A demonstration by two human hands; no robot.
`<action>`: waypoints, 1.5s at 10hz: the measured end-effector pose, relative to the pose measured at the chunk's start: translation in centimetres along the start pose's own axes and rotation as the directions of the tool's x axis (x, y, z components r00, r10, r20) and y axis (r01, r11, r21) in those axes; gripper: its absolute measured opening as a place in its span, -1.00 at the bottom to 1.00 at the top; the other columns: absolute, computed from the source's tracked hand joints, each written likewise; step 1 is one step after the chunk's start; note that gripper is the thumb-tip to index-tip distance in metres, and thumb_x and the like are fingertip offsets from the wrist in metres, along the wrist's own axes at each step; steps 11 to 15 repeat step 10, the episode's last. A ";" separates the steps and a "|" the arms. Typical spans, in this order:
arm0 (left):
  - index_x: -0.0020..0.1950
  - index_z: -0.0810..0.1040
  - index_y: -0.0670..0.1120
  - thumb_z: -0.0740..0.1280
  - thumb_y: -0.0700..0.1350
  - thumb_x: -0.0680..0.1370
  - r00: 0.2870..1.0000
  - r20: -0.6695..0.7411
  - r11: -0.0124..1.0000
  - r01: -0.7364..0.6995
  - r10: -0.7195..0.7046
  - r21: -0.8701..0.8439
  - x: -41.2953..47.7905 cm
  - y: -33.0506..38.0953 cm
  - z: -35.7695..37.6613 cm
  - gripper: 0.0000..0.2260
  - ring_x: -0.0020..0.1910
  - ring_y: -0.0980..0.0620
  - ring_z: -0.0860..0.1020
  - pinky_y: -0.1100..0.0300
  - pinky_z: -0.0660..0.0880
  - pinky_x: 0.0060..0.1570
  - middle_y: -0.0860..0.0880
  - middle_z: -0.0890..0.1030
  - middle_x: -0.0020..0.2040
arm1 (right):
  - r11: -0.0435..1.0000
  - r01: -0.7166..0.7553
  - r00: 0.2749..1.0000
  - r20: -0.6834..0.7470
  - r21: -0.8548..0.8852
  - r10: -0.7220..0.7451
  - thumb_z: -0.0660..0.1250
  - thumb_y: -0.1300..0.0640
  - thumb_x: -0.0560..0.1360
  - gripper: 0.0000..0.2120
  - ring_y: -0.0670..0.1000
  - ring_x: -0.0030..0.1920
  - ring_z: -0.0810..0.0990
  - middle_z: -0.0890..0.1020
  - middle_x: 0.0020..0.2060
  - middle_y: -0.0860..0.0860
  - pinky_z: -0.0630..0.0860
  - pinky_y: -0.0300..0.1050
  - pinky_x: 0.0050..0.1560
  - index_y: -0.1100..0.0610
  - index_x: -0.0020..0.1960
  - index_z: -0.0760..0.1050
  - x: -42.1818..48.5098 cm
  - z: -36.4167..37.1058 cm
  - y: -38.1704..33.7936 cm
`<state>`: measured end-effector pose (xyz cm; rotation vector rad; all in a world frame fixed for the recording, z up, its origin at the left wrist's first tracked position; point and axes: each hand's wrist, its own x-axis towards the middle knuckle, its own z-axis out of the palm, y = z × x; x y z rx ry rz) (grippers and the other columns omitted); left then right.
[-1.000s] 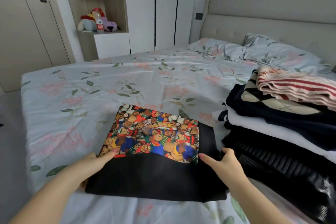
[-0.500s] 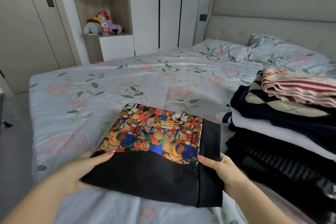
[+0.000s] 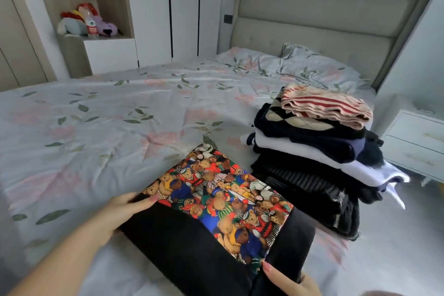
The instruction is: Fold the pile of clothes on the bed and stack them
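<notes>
Two hands hold one folded garment (image 3: 192,243), black with a panel of bright teddy-bear print, at the near edge of the bed (image 3: 96,127), toward its near right corner. The left hand (image 3: 125,211) grips the garment's left side, with its fingers laid over the top where the print meets the black cloth and the rest tucked at the edge. The right hand (image 3: 286,281) pinches the garment's near right corner, one pink-nailed fingertip on the black fabric and the others hidden below. I cannot tell whether the garment rests on the sheet or is raised slightly off it.

Just beside it, along the right edge of the bed, stands a stack of folded clothes (image 3: 300,144). It has black pieces at the bottom, then white and navy, an argyle knit, and a red-and-cream striped top (image 3: 324,103) uppermost. Two pillows (image 3: 312,67) lie at the head against the padded headboard (image 3: 312,19).

Beyond the far left corner, plush toys (image 3: 77,21) and a bottle (image 3: 91,27) sit on a shelf (image 3: 108,38). A white nightstand (image 3: 418,137) stands past the right edge.
</notes>
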<state>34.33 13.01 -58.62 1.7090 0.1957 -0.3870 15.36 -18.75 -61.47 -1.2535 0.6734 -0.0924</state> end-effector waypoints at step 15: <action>0.00 0.62 0.09 0.39 0.14 0.50 0.944 -0.038 0.894 -0.296 0.326 0.336 0.8 -0.6 7.6 -0.82 0.10 0.03 0.60 0.15 0.44 0.05 0.11 0.65 0.01 | 0.816 0.285 0.771 -0.385 -0.503 -0.507 0.53 0.07 0.41 -0.42 0.14 0.17 0.50 0.46 0.20 0.13 0.47 0.07 0.18 0.21 0.32 0.38 1.4 -7.8 -5.6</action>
